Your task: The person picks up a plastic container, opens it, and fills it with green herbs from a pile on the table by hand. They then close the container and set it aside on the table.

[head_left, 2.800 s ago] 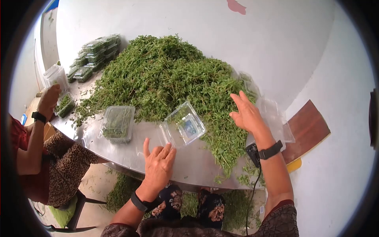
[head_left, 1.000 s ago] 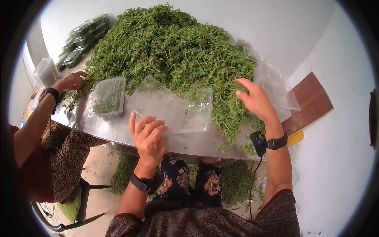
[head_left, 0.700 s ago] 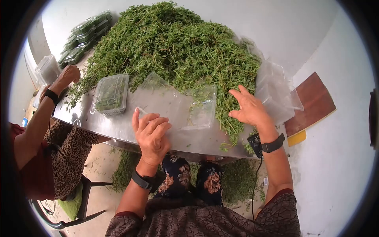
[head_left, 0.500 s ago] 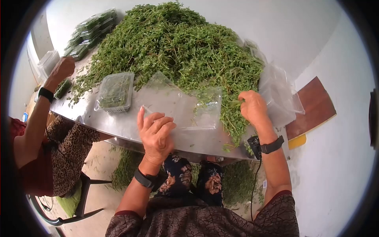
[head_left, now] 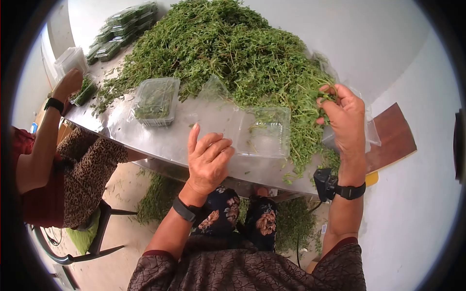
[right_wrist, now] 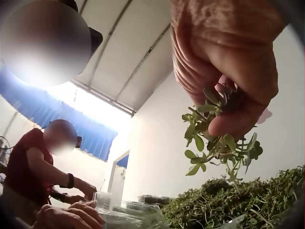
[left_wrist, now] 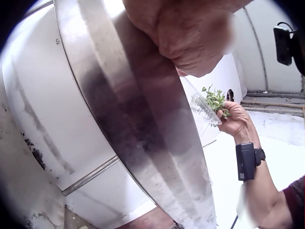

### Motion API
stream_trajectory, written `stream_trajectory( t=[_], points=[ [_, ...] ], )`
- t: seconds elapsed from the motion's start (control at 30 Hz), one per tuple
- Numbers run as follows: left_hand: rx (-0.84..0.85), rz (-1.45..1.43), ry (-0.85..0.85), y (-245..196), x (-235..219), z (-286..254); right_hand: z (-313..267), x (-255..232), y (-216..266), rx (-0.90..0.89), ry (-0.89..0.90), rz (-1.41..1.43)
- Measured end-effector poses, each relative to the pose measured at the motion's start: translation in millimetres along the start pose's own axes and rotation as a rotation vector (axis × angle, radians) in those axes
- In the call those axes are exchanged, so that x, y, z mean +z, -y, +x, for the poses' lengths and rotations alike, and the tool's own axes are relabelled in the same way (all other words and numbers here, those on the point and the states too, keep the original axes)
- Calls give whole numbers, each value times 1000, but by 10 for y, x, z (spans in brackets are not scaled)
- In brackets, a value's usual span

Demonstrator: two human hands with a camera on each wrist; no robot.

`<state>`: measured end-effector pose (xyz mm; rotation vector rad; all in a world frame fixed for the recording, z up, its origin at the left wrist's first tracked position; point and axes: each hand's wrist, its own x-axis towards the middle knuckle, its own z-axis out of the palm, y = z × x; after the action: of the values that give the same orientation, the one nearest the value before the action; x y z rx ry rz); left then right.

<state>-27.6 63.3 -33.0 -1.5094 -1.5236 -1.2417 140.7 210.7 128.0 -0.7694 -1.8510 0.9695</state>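
My right hand (head_left: 345, 114) pinches a small bunch of leafy green sprigs (right_wrist: 205, 136), raised over the right end of a big heap of the same greens (head_left: 218, 53). Small oval leaves dangle below the thumb and fingers in the right wrist view. My left hand (head_left: 209, 162), its index finger pointing up and the others loosely bent, holds nothing that shows. Just beyond it, an open clear clamshell box (head_left: 264, 136) lies flat on the steel table (head_left: 170, 138), a few stray sprigs in it. A closed clamshell filled with greens (head_left: 155, 102) stands farther left.
Filled boxes (head_left: 121, 31) are stacked at the back left. Another person's hand (head_left: 68, 85) works beside a box of greens (head_left: 85, 91) at the left. Clear empty containers (head_left: 371, 131) and a brown board (head_left: 393, 131) are at the right. More greens (head_left: 296, 225) lie on the floor.
The clamshell, tilted up earlier, now lies flat and open. My right hand has reached into the heap, gripped sprigs and lifted them up to the right. My left hand stays near the box.
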Motion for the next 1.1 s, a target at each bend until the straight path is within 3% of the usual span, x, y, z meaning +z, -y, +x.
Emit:
stream_trajectory(
  t=[0.07, 0.13, 0.17, 0.27, 0.43, 0.53, 0.63, 0.8, 0.9, 1.0, 1.03, 1.1],
  points=[
    [9, -3, 9, -6, -4, -7, -45, 116, 25, 0, 4, 47],
    [27, -2, 8, -6, -7, -12, -104, 179, 23, 126, 271, -177],
    [27, -1, 8, -3, -11, -14, -107, 171, -137, -9, 284, -288],
    [29, -1, 19, -7, -18, -30, -102, 142, -105, 110, 138, -215],
    [23, 22, 5, -36, -30, -39, 128, -7, -415, 20, 44, -403],
    [28, 36, 7, -32, -25, -46, 279, -5, -615, 18, 97, -612],
    [25, 45, -5, -29, -9, -62, 403, 98, -631, 150, 264, -841],
    [17, 43, 7, -32, -13, -60, 565, 251, -903, 194, 395, -942],
    [9, 30, 15, -34, -33, -53, 550, 293, -1078, -51, 387, -1069],
    [8, 23, 24, -35, -37, -59, 638, 283, -1202, -87, 439, -1239],
    [7, 34, 23, -29, -37, -57, 592, 241, -1242, -183, 297, -1077],
    [11, 34, 10, -18, -24, -57, 597, 121, -1212, -177, 216, -1014]
  ],
)
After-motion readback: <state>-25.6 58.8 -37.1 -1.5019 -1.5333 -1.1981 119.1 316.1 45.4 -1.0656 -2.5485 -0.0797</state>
